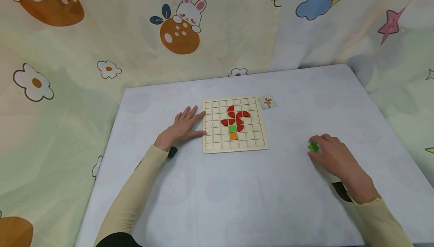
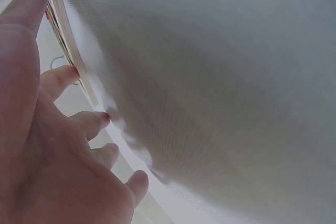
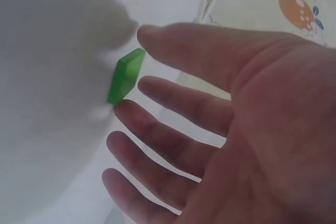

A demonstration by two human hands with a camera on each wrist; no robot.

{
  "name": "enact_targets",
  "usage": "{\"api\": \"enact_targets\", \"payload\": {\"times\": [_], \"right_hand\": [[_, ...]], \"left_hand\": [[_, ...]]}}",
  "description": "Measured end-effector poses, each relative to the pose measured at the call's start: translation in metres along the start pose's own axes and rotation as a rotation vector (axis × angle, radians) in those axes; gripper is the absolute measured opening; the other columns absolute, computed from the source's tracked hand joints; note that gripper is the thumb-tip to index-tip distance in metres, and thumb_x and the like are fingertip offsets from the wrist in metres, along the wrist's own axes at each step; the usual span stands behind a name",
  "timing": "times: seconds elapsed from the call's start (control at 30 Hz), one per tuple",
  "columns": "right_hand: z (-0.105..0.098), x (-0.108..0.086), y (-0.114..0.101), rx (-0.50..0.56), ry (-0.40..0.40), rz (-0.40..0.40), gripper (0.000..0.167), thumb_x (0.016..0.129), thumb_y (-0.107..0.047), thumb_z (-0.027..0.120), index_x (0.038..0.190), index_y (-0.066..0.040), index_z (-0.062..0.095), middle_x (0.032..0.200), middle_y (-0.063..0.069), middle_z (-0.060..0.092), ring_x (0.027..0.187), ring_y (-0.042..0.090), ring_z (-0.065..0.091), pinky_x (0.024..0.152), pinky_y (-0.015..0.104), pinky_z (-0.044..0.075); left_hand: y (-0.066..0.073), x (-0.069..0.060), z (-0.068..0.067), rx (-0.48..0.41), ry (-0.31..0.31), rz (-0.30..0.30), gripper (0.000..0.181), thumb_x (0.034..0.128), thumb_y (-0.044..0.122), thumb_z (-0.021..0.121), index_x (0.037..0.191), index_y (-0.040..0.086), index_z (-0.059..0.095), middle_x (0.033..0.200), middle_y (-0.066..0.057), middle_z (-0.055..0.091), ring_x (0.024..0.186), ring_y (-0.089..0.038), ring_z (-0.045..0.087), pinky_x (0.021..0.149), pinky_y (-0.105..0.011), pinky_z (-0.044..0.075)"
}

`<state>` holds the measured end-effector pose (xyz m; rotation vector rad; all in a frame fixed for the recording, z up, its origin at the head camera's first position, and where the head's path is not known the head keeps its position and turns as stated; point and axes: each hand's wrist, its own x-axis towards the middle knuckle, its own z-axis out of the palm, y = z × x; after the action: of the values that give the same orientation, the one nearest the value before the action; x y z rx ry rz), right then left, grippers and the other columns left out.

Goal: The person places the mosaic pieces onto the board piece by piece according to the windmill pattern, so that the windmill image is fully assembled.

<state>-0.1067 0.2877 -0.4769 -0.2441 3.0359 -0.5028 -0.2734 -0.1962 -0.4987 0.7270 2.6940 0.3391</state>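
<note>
A pale wooden grid board [image 1: 211,143] lies on the table with a pinwheel of red quarter-round tiles [image 1: 240,122]. Below the pinwheel's centre sit a green square tile [image 1: 232,128] and an orange square tile [image 1: 233,136]. My left hand [image 1: 181,128] rests spread at the board's left edge, thumb and forefinger touching its rim. Well to the right of the board, my right hand [image 1: 333,156] pinches another green tile [image 3: 126,77] at its fingertips, low over the table. In the right wrist view this tile looks tilted between thumb and middle finger.
A small pattern card [image 1: 268,102] with a pinwheel picture lies at the board's upper right corner. White cloth covers the table [image 1: 264,194]. A printed fabric backdrop [image 1: 135,32] rises behind and beside it.
</note>
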Motion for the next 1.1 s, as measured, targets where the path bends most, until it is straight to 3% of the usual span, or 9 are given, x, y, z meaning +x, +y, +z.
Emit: {"api": "enact_targets", "payload": {"times": [0.3,0.5,0.7,1.1], "right_hand": [[0.004,-0.004,0.007,0.031,0.020,0.007,0.026,0.090,-0.008,0.068,0.112,0.003,0.063,0.098,0.019,0.062,0.088,0.037,0.057,0.074,0.047,0.047],[0.003,-0.002,0.006,0.015,0.018,0.023,0.028,0.089,-0.008,0.067,0.113,0.006,0.063,0.100,0.022,0.061,0.091,0.039,0.056,0.075,0.050,0.048],[0.003,0.000,0.005,0.015,0.037,-0.006,0.026,0.087,-0.010,0.067,0.109,0.003,0.064,0.102,0.020,0.062,0.096,0.040,0.056,0.078,0.051,0.047],[-0.003,0.029,-0.029,0.005,-0.013,-0.126,0.024,0.089,-0.010,0.066,0.110,0.000,0.066,0.104,0.014,0.063,0.098,0.032,0.057,0.083,0.048,0.050]], "left_hand": [[-0.001,-0.001,0.001,0.005,-0.005,-0.001,0.089,0.0920,0.069,0.055,0.162,0.030,0.017,0.171,-0.009,0.001,0.158,-0.034,-0.008,0.123,-0.060,0.002],[0.002,-0.002,0.000,0.004,-0.003,-0.001,0.089,0.0920,0.068,0.055,0.162,0.030,0.018,0.171,-0.009,0.001,0.157,-0.034,-0.008,0.124,-0.060,0.002],[0.003,-0.004,-0.002,-0.007,0.002,-0.003,0.088,0.0925,0.066,0.057,0.162,0.030,0.018,0.171,-0.009,0.002,0.157,-0.035,-0.007,0.124,-0.060,0.002],[0.001,-0.002,-0.001,-0.004,-0.008,-0.013,0.089,0.0912,0.071,0.054,0.162,0.032,0.017,0.171,-0.007,0.000,0.158,-0.033,-0.009,0.124,-0.060,0.001]]}}
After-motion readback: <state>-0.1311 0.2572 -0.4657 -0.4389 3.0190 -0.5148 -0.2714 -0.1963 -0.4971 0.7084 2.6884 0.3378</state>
